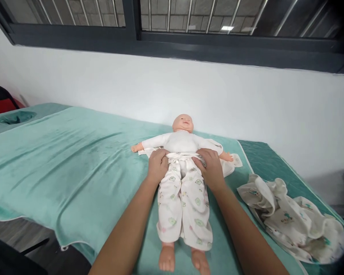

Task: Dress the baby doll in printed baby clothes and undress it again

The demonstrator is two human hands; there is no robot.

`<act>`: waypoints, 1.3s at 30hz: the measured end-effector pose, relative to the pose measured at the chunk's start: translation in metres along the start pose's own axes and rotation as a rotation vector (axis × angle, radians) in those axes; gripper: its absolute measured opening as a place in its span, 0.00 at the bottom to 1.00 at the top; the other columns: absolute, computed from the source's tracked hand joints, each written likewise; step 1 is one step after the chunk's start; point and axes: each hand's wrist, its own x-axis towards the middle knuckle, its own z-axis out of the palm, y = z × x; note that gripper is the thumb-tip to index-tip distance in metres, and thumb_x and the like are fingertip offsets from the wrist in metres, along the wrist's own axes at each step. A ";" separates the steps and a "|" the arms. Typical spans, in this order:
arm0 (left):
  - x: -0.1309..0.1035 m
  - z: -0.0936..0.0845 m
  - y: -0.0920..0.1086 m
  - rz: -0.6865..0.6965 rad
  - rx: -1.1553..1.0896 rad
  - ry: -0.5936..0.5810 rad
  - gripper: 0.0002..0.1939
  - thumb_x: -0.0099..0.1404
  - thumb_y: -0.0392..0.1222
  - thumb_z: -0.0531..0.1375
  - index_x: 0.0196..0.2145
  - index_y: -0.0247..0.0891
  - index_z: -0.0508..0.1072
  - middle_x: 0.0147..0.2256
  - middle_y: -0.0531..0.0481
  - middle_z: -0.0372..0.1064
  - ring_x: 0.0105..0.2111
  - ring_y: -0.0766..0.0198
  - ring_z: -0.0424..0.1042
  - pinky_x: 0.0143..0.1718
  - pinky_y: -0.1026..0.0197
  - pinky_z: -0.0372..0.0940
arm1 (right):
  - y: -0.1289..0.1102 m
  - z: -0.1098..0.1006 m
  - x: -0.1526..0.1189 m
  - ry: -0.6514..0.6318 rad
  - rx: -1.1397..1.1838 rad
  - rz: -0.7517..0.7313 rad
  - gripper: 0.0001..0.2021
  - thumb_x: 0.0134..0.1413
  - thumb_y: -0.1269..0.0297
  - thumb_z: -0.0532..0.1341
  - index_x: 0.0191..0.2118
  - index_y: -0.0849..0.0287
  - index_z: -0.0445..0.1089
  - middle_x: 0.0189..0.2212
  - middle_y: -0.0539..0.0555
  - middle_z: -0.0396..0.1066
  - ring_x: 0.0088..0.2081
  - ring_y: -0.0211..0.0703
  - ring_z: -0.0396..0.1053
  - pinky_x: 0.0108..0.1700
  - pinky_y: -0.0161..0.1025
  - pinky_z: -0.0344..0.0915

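Observation:
A baby doll lies on its back, head toward the wall and arms spread out. It has a white top and white printed pants, with its bare feet showing below the cuffs. My left hand is closed on the waistband at the left hip, thumb on the cloth. At the other hip my right hand pinches the same waistband, its thumb toward the middle. Some fingertips of both hands are hidden in the folds. Beneath the doll's arms and back lies a white printed cloth, mostly covered.
A green sheet covers the padded table, wrinkled at left. A crumpled printed cloth lies on the right. Behind the table stand a white wall and a barred window. A hole shows at the table's far left.

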 end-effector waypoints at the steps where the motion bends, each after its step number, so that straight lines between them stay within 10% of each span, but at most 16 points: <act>1: 0.000 0.000 0.001 -0.013 -0.049 -0.006 0.11 0.57 0.32 0.49 0.28 0.41 0.69 0.30 0.49 0.70 0.35 0.57 0.67 0.41 0.56 0.61 | -0.001 -0.001 -0.001 0.015 0.024 0.012 0.12 0.64 0.56 0.58 0.49 0.53 0.68 0.47 0.57 0.70 0.51 0.53 0.64 0.55 0.53 0.61; 8: 0.006 -0.001 0.005 -0.051 -0.228 0.022 0.13 0.60 0.32 0.52 0.37 0.40 0.74 0.39 0.48 0.70 0.44 0.59 0.68 0.48 0.57 0.63 | -0.002 0.001 0.001 0.036 0.244 0.128 0.12 0.63 0.59 0.58 0.50 0.52 0.67 0.50 0.56 0.68 0.54 0.49 0.64 0.58 0.51 0.62; 16: 0.005 0.002 -0.020 -0.451 -0.314 0.089 0.11 0.63 0.34 0.53 0.41 0.39 0.72 0.42 0.47 0.74 0.43 0.59 0.72 0.50 0.55 0.65 | 0.017 -0.004 -0.006 -0.148 0.411 0.695 0.19 0.59 0.42 0.57 0.39 0.54 0.68 0.29 0.51 0.69 0.31 0.45 0.67 0.30 0.41 0.67; 24: 0.001 -0.014 -0.016 -0.270 -0.179 -0.286 0.25 0.62 0.39 0.59 0.58 0.41 0.65 0.54 0.41 0.68 0.51 0.53 0.69 0.54 0.49 0.64 | 0.022 -0.013 -0.010 -0.306 0.318 0.552 0.22 0.62 0.44 0.54 0.25 0.55 0.58 0.19 0.45 0.58 0.25 0.38 0.57 0.28 0.37 0.57; 32: 0.001 -0.008 -0.016 -0.157 -0.158 -0.231 0.27 0.62 0.43 0.59 0.59 0.41 0.63 0.58 0.40 0.63 0.58 0.48 0.62 0.59 0.46 0.60 | 0.001 -0.045 -0.020 -0.281 0.518 0.452 0.22 0.63 0.49 0.57 0.22 0.56 0.57 0.20 0.47 0.59 0.27 0.38 0.58 0.31 0.37 0.54; 39: 0.007 0.009 -0.025 -0.199 -0.284 -0.231 0.30 0.66 0.45 0.54 0.65 0.46 0.56 0.66 0.45 0.55 0.63 0.52 0.58 0.65 0.48 0.54 | -0.006 -0.030 -0.023 -0.215 0.578 0.502 0.22 0.63 0.49 0.57 0.25 0.56 0.52 0.23 0.45 0.47 0.27 0.37 0.48 0.29 0.37 0.47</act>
